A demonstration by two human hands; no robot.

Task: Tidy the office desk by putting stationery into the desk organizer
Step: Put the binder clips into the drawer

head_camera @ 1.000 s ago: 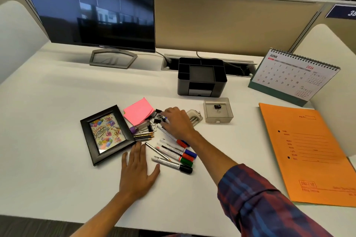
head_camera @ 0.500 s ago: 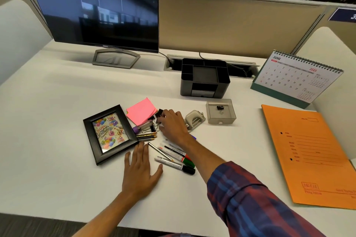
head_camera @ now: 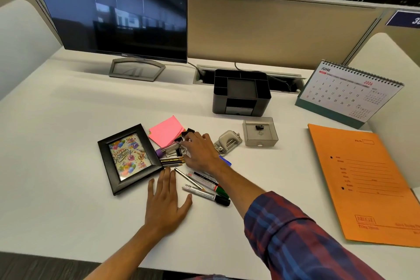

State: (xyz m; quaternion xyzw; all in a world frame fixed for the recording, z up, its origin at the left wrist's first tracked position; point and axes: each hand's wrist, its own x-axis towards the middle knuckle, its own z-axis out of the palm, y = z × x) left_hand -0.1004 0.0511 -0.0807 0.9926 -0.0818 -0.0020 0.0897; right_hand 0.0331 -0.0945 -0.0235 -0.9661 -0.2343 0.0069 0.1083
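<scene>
Our right hand [head_camera: 200,152] had slid left off the markers [head_camera: 208,190] onto the binder clips [head_camera: 185,136] beside the pink sticky notes [head_camera: 166,130], fingers curled over them; we could not tell if it held one. Our left hand [head_camera: 166,202] lay flat, fingers straight, near the desk's [head_camera: 68,143] front edge. The desk organizer [head_camera: 242,94] stood at the back edge.

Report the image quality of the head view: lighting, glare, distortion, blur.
Head view: even, soft office light, faint shadows beneath both hands; the dark monitor mirrors bright windows; wide-angle lens bows the partition and desk edges; right hand slightly smeared over the binder clips; calendar print stays legible.
</scene>
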